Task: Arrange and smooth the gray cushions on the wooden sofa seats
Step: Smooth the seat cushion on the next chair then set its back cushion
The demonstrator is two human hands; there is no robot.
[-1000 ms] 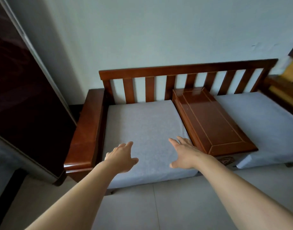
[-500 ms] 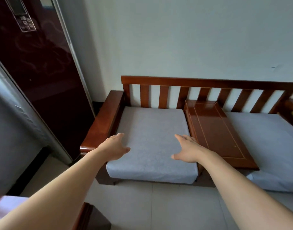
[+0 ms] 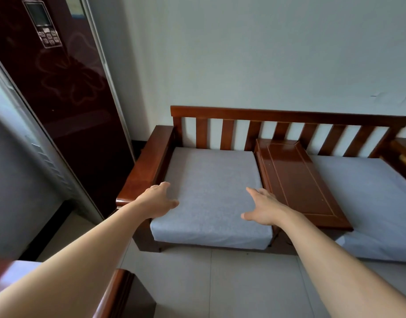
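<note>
A gray cushion (image 3: 211,193) lies flat on the left seat of the wooden sofa (image 3: 289,113), its front edge hanging a little past the seat. My left hand (image 3: 157,199) rests with spread fingers at the cushion's front left corner, beside the armrest. My right hand (image 3: 262,208) lies open near the cushion's front right edge, next to the wooden middle console (image 3: 296,182). A second gray cushion (image 3: 367,203) covers the right seat, and its front corner droops over the edge.
A tall dark red air conditioner (image 3: 59,88) stands left of the sofa. The sofa's left armrest (image 3: 146,164) borders the cushion. Another wooden armrest (image 3: 117,292) with a pale cushion sits at the bottom left. Pale floor tiles (image 3: 220,283) lie in front.
The view has pulled back and turned left. Both hands have slid outward and toward the cushion's front corners, staying open on its surface.
</note>
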